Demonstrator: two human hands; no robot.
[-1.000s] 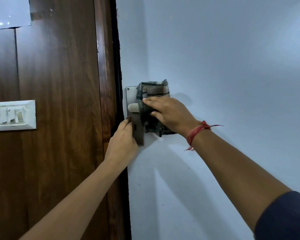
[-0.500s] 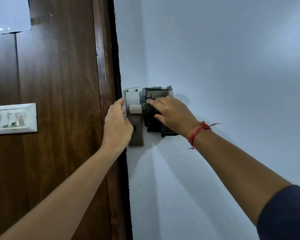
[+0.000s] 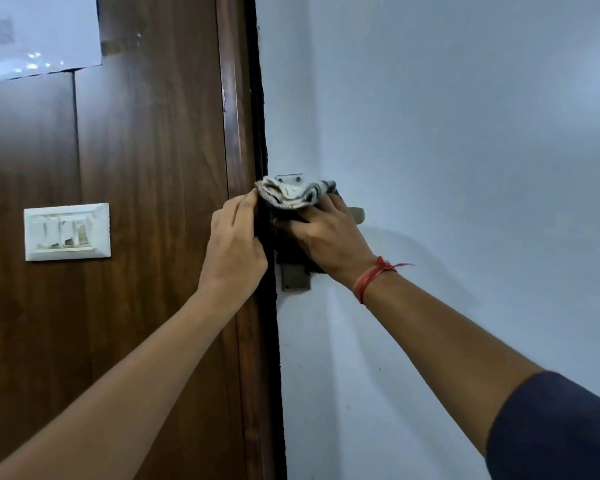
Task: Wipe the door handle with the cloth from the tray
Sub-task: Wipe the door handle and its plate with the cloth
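A striped grey-and-white cloth [image 3: 293, 195] is bunched over the metal door handle, whose rounded tip [image 3: 358, 215] sticks out to the right. The handle's metal backplate [image 3: 294, 277] shows below the cloth, and its top edge shows above it. My right hand [image 3: 329, 237] grips the cloth against the handle and plate. My left hand [image 3: 236, 244] pinches the cloth's left end at the door's edge. Most of the lever is hidden under cloth and fingers.
The white door [image 3: 465, 168] fills the right side. A dark wooden frame and panel [image 3: 153, 202] stand on the left, carrying a white switch plate [image 3: 66, 232] and a taped paper sheet [image 3: 39, 36] at the top left.
My right hand slid the cloth left along the handle, uncovering the lever's tip. My left hand rose from the plate's lower edge and took hold of the cloth's left end.
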